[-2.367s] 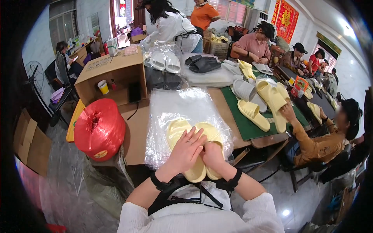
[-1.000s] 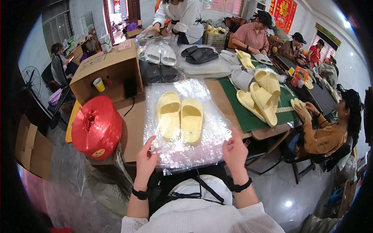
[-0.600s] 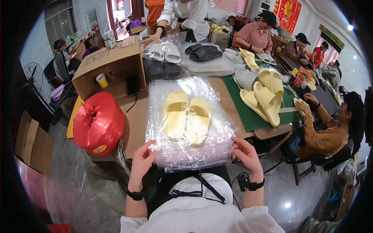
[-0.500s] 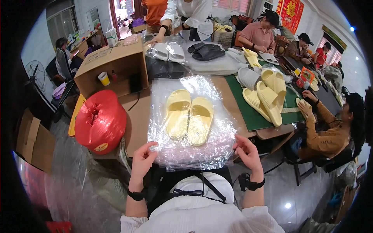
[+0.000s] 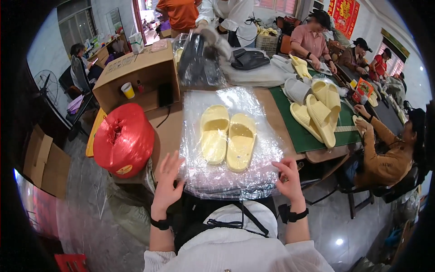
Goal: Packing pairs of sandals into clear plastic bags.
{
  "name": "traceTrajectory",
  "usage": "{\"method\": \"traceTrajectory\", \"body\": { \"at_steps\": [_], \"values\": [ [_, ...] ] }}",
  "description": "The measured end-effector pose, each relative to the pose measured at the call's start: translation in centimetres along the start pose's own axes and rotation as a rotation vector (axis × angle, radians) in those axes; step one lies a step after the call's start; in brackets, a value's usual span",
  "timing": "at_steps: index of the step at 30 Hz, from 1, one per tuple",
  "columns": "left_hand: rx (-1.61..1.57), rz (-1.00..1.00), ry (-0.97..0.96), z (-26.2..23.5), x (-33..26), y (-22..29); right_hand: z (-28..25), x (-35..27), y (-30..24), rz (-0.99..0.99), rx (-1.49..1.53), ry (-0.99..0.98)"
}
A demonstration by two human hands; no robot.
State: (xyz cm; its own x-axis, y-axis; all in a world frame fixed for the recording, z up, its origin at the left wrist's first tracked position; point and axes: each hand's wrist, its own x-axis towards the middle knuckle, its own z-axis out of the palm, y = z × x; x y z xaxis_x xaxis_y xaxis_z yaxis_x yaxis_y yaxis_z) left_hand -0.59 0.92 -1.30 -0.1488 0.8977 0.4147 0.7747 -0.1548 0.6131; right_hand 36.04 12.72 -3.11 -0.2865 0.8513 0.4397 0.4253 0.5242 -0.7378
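Observation:
A pair of pale yellow slippers [image 5: 228,138] lies side by side, toe ends away from me, within the outline of a clear plastic bag [image 5: 192,113]. Glare hides whether the film covers them fully. Beneath are more clear bags, layered at the table's near edge. My left hand [image 5: 167,185] is at the bag's near left corner, fingers spread, holding nothing. By the near right edge is my right hand [image 5: 291,179], its index finger and thumb apart and the other fingers bent; nothing shows between them.
A red twine roll [image 5: 123,140] and an open cardboard box [image 5: 140,68] stand left. More yellow slippers [image 5: 319,115] lie on a green mat [image 5: 294,136] at right. Black slippers [image 5: 249,59] lie farther back. Across the table, a person handles a bagged dark pair [image 5: 199,63]; others sit along the right.
My left hand has let go of the bag's corner and spread its fingers. My right hand stays by the edge. Across the table, the person has lifted a bagged pair, now blurred.

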Motion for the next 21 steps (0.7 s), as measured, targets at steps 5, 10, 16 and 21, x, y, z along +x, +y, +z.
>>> {"method": "traceTrajectory", "body": {
  "at_steps": [5,10,16,21],
  "values": [
    [-0.066,0.189,-0.134,0.8,0.3,-0.8,-0.3,0.2,-0.4,-0.246,-0.028,-0.014],
    [-0.289,0.126,-0.057,1.7,1.1,-1.4,-0.1,-0.1,1.5,-0.116,0.178,0.013],
    [-0.596,-0.275,0.119,4.2,2.7,-1.2,2.0,1.4,1.4,0.211,0.26,0.207],
    [-0.466,-0.381,0.151,6.6,4.3,-3.6,3.1,3.2,3.2,0.382,0.128,0.181]
  ]
}}
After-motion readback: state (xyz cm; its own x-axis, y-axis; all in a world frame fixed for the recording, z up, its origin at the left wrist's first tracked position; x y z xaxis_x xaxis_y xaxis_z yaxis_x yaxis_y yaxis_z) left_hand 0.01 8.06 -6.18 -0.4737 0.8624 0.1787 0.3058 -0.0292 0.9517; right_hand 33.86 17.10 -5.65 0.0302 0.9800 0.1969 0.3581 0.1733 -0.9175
